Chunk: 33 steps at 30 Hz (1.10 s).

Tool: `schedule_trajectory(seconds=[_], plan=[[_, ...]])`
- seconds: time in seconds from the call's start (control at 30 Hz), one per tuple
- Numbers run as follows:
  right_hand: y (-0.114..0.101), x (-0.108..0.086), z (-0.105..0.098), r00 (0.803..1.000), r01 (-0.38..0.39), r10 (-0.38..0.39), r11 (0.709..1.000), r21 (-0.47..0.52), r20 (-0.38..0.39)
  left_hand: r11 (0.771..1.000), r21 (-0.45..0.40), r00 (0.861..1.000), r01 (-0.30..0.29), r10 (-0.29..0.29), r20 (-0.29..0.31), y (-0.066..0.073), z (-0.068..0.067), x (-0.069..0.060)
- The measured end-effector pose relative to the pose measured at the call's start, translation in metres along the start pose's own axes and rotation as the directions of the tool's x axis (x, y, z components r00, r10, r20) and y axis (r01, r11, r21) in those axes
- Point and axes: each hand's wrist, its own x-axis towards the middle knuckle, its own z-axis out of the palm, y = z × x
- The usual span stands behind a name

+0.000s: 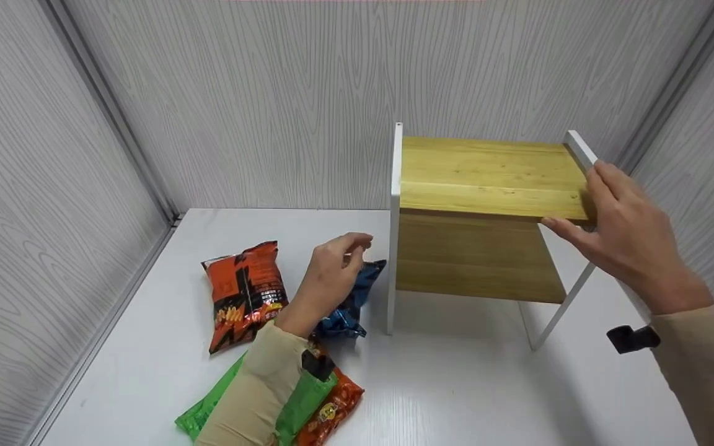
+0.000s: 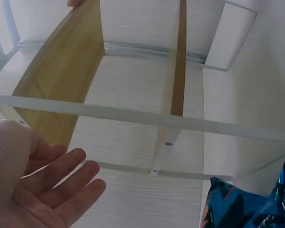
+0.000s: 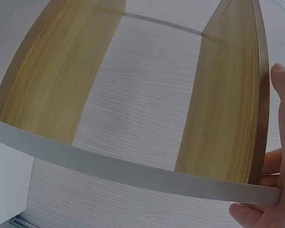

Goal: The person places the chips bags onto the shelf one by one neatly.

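A small two-tier shelf (image 1: pixel 493 176) with wooden boards and white side frames stands on the white table. At its upper right front corner, my right hand (image 1: pixel 633 229) grips the frame, thumb at the top board's front edge and fingers over the white side. The right wrist view shows fingers on both sides of the white frame end (image 3: pixel 270 194). My left hand (image 1: pixel 332 272) hovers left of the shelf's near side, fingers loosely bent and holding nothing. Partly hidden behind it lies a blue snack bag (image 1: pixel 357 303), also seen in the left wrist view.
An orange-and-black snack bag (image 1: pixel 245 288) lies left of my left hand. Under my left forearm are a green bag (image 1: pixel 307 396) and a red-orange bag (image 1: pixel 341 406), partly covered. Grey wood-grain panels (image 1: pixel 270 105) enclose the table at the back and sides.
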Motion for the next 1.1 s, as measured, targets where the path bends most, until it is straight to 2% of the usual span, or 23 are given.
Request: schedule_trajectory(seconds=[0.13,0.23,0.33,0.43,0.5,0.6,0.73,0.83,0.9,0.93,1.0,1.1], plan=[[0.001,0.001,0.000,1.000,-0.008,0.008,1.000,0.011,0.007,0.994,0.105,0.999,-0.011,0.014,-0.031,-0.017,-0.002,-0.001],[0.001,0.001,0.000,1.000,-0.025,0.025,1.000,0.006,0.016,0.990,0.140,1.000,0.012,-0.010,-0.021,-0.027,-0.002,-0.003],[0.000,0.001,0.001,0.999,-0.046,0.046,0.999,-0.011,0.018,0.983,0.163,0.996,0.082,-0.088,0.030,-0.036,-0.003,-0.005],[-0.002,0.000,0.002,0.997,-0.072,0.073,0.997,-0.013,0.015,0.960,0.227,0.974,0.165,-0.196,0.117,-0.045,-0.004,-0.007],[-0.003,0.000,0.002,0.996,-0.083,0.083,0.997,-0.008,0.016,0.933,0.294,0.947,0.206,-0.265,0.180,-0.051,-0.004,-0.009],[-0.005,0.000,0.003,0.996,-0.086,0.085,0.996,0.003,0.012,0.887,0.392,0.898,0.242,-0.358,0.255,-0.058,-0.005,-0.013],[-0.006,0.001,0.005,0.997,-0.079,0.079,0.997,0.006,-0.002,0.821,0.508,0.806,0.260,-0.474,0.355,-0.064,0.000,-0.022],[-0.006,0.001,0.006,0.997,-0.072,0.072,0.997,0.005,-0.017,0.787,0.564,0.751,0.250,-0.525,0.400,-0.067,0.005,-0.027],[-0.005,0.001,0.006,0.997,-0.068,0.068,0.998,0.007,-0.023,0.779,0.577,0.741,0.246,-0.535,0.406,-0.068,0.008,-0.030],[-0.005,0.002,0.006,0.997,-0.067,0.067,0.998,0.007,-0.025,0.777,0.581,0.741,0.243,-0.535,0.406,-0.069,0.010,-0.031],[-0.005,0.002,0.006,0.997,-0.067,0.067,0.998,0.007,-0.026,0.779,0.582,0.748,0.234,-0.526,0.404,-0.070,0.013,-0.033],[-0.005,0.002,0.006,0.997,-0.074,0.074,0.997,0.008,-0.025,0.788,0.576,0.774,0.219,-0.500,0.389,-0.073,0.017,-0.036]])
